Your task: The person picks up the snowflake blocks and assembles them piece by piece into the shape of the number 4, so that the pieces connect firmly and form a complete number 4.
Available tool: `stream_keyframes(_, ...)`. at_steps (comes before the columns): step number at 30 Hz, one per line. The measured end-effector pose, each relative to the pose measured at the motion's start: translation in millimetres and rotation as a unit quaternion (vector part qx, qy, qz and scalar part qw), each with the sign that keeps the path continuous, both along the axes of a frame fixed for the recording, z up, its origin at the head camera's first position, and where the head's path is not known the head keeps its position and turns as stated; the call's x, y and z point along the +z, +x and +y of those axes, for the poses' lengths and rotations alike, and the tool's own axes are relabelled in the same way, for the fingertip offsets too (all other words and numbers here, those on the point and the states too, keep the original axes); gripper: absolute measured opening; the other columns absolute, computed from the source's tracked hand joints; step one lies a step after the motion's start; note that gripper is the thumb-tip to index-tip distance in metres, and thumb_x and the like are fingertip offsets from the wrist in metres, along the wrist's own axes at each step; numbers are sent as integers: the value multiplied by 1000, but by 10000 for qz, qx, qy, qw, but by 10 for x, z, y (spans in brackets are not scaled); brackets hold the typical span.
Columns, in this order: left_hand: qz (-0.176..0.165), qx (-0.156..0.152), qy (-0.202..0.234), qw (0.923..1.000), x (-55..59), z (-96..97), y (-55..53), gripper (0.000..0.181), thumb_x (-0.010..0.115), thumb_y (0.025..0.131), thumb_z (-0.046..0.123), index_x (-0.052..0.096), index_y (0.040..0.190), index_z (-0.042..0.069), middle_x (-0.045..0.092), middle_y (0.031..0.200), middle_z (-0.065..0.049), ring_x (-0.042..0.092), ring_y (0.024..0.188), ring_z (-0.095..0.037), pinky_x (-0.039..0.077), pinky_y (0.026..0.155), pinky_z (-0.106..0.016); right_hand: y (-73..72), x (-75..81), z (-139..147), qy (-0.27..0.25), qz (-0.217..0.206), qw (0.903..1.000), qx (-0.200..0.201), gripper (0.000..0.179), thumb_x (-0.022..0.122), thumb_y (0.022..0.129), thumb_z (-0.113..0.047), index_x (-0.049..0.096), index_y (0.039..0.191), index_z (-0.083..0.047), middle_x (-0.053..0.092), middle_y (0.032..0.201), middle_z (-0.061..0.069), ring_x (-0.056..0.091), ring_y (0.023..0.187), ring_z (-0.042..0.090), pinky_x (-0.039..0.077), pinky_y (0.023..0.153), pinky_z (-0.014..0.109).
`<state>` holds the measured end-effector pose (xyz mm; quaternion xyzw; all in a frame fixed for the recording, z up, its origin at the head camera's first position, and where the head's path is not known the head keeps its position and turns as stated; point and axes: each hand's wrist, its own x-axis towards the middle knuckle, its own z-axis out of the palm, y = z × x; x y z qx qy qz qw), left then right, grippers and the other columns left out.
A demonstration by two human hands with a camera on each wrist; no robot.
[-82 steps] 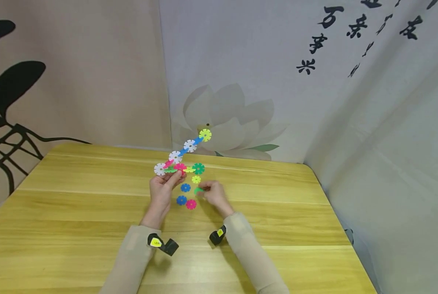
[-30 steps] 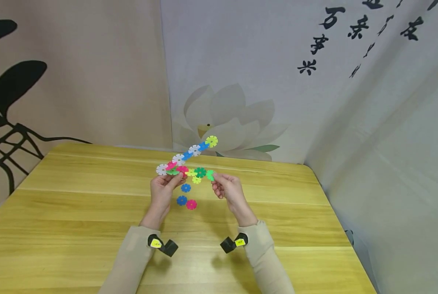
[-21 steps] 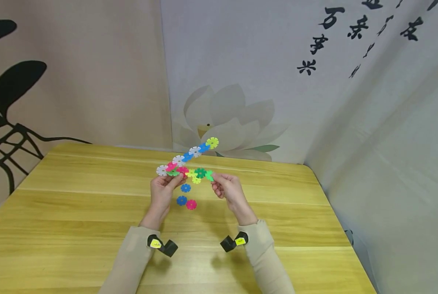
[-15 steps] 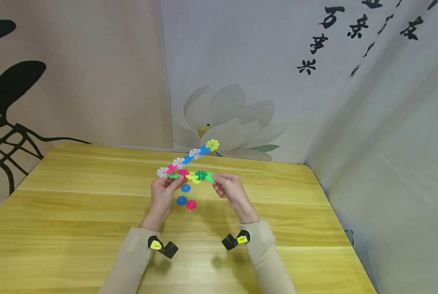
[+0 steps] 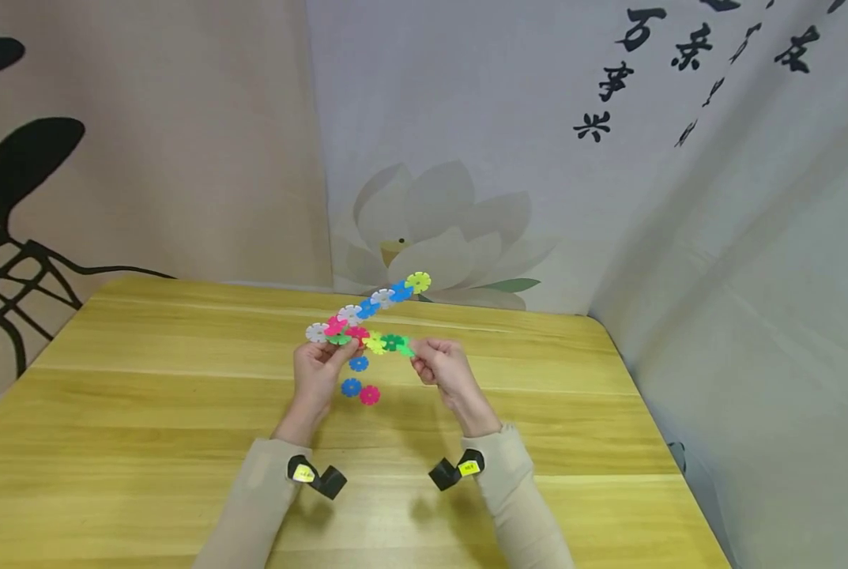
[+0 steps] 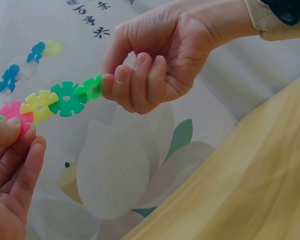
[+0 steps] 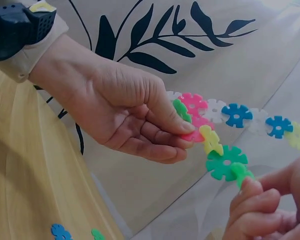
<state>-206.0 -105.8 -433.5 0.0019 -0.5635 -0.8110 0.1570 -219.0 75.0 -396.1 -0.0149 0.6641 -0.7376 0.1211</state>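
Observation:
Both hands hold a V-shaped chain of flower-like interlocking plastic discs above the table. My left hand point(image 5: 317, 373) pinches a pink disc point(image 6: 17, 116) near the bend between thumb and fingers. From there, a yellow disc point(image 6: 40, 106) and a dark green disc point(image 6: 68, 98) run toward my right hand point(image 5: 446, 367). That hand pinches a light green disc point(image 7: 241, 173), whose edge overlaps the dark green one. The chain's other branch has pink, white and blue discs and ends in a yellow-green disc point(image 5: 418, 283).
On the wooden table point(image 5: 182, 442) below the chain lie two loose blue discs, one a blue disc point(image 5: 351, 387) beside a loose pink disc point(image 5: 370, 395). A printed curtain point(image 5: 466, 118) hangs behind the table's far edge.
My right hand has lifted the light green disc from low over the table and brought it to the dark green disc at the chain's end. The yellow-green tip has shifted right and lower.

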Motion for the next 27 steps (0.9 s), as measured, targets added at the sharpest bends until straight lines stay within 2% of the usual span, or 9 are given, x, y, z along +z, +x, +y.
stream_keyframes(6, -136, -67, 550, 9984, -4, 21, -6, 18, 60, 87, -7, 68, 80, 8, 69, 71, 2, 68, 67, -10, 57, 70, -25, -33, -2, -24, -166, 182, 9997, -39, 34, 49, 98, -20, 58, 68, -5, 49, 54, -2, 39, 43, 4, 29, 40, 14)
stream_keyframes(10, -117, 60, 945, 9954, 5, 12, -13, 19, 61, 87, -4, 69, 81, 12, 70, 76, 0, 69, 72, -11, 57, 73, -27, -75, -104, -39, -113, 288, 9995, -72, 40, 43, 101, -28, 59, 77, -1, 50, 57, -1, 40, 44, 6, 29, 40, 15)
stream_keyframes(12, -41, 152, 1074, 9941, 11, -3, -20, 18, 62, 87, -3, 69, 82, 12, 71, 78, -1, 69, 72, -12, 57, 73, -28, -98, -197, -60, 150, 333, 9993, -43, 37, 44, 100, -24, 61, 83, 4, 51, 59, 0, 42, 46, 7, 30, 41, 16)
stream_keyframes(15, 28, 230, 1139, 9932, 17, -34, -32, 15, 63, 87, -2, 69, 84, 11, 71, 78, -2, 69, 73, -13, 57, 73, -30, -127, -372, -122, 859, 349, 9955, 180, 27, 52, 96, -18, 63, 92, 7, 55, 65, -1, 47, 54, 8, 36, 46, 17)
stream_keyframes(18, 51, 261, 1145, 9931, 23, -51, -34, 11, 63, 86, -2, 69, 87, 7, 70, 78, -2, 69, 72, -13, 58, 72, -30, -141, -553, -192, 1627, 547, 9835, 563, 23, 62, 90, -12, 65, 100, 8, 63, 78, 2, 53, 66, 9, 44, 55, 20)
stream_keyframes(22, 56, 273, 1189, 9925, 27, -57, -32, 9, 64, 86, -3, 68, 89, 3, 71, 78, -3, 69, 71, -14, 58, 71, -30, -136, -720, -275, 2411, 943, 9605, 1021, 24, 70, 83, -10, 67, 102, 6, 68, 94, 11, 57, 76, 10, 50, 65, 21)
stream_keyframes(27, 41, 268, 1235, 9920, 25, -67, -35, 12, 64, 86, -4, 68, 86, 8, 71, 78, -3, 69, 71, -14, 58, 71, -29, -123, -814, -359, 3132, 1348, 9290, 1441, 27, 78, 75, -9, 68, 97, 4, 68, 91, 11, 57, 73, 10, 50, 64, 19)
